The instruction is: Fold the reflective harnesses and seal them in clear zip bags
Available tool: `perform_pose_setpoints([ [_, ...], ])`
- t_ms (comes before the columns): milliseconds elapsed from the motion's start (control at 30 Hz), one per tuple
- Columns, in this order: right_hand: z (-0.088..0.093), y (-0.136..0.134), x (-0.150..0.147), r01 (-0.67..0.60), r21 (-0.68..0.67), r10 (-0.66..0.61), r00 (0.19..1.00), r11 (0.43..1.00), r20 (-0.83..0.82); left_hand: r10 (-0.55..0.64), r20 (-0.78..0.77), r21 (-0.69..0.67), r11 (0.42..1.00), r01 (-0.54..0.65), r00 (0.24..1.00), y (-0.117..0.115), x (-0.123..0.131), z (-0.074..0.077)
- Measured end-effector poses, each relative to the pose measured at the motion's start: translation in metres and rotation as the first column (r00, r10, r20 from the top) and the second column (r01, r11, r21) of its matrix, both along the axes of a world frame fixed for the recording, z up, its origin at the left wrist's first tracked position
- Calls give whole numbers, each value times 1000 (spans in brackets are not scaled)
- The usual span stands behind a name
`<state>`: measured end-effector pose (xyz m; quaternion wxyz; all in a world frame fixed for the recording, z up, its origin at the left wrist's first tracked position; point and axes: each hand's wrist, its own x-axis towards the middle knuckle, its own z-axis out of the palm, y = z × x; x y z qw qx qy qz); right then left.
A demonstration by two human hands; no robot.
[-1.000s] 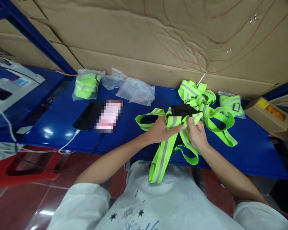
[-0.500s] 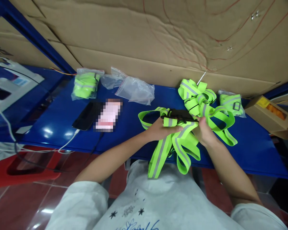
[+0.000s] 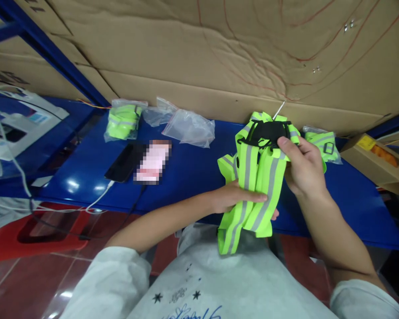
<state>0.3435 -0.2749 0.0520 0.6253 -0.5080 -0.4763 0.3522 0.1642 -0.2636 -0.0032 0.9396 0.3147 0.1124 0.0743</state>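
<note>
A neon-yellow reflective strap harness (image 3: 264, 195) with grey stripes hangs between my hands over the table's front edge. At its upper end is a black plastic piece (image 3: 269, 133). My right hand (image 3: 304, 166) pinches the harness by the black piece, thumb on top. Lower down, my left hand (image 3: 234, 197) is closed round the hanging straps, its thumb across the front and fingertips showing at the far side. More neon strap (image 3: 252, 117) shows behind the black piece, partly hidden by it.
Bagged neon straps lie at the left (image 3: 123, 122) and right (image 3: 324, 144) of the blue table (image 3: 189, 170). Clear plastic bags (image 3: 191, 128), a black phone (image 3: 121, 164) on a white cable and a blurred-out screen (image 3: 153, 161) are nearby. An open cardboard box (image 3: 375, 159) stands far right, before a cardboard wall.
My right hand has raised the black piece up and away from me. My left hand has slid down onto the straps, which now hang straighter and closer together.
</note>
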Motion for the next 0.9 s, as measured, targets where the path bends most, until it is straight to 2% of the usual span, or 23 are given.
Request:
perform_pose_setpoints([
  [67,2,3,2,19,27,-20,999,999,30,-37,-21,75,996,39,999,1,-2,-2],
  [100,3,2,4,25,36,-27,998,999,59,-42,-30,155,987,46,999,6,-5,-3],
  [133,3,1,6,33,49,-37,996,998,84,-50,-46,259,964,60,998,13,-8,-3],
  [233,7,-6,11,59,97,-68,993,994,94,-29,-74,535,843,65,997,42,-24,0],
  [300,13,-12,13,75,124,-89,990,989,109,121,31,597,794,-116,992,61,-35,9],
  [367,21,-17,13,73,155,-100,980,985,171,331,177,599,711,-368,927,75,-41,23],
  [400,24,-19,12,62,173,-98,973,983,208,410,226,597,659,-458,884,78,-42,31],
  [467,31,-19,7,30,213,-92,953,977,290,481,256,598,603,-529,838,80,-37,45],
  [500,33,-18,4,16,228,-96,934,973,345,489,241,596,607,-525,839,78,-33,49],
  [567,34,-14,-3,5,274,-139,870,962,473,473,172,570,667,-479,864,71,-20,49],
  [633,28,-6,-9,15,325,-202,810,945,551,443,91,494,758,-426,892,62,-6,39],
  [667,22,-2,-10,25,329,-215,804,944,554,441,59,439,794,-420,896,58,0,31],
  [733,7,8,-11,46,273,-182,850,961,494,466,5,334,833,-441,885,50,11,14],
  [800,-9,17,-11,57,166,-118,915,984,385,497,-38,275,839,-470,867,46,18,0],
  [900,-28,25,-8,88,51,-98,970,995,221,546,-53,343,796,-499,836,45,21,-15],
])
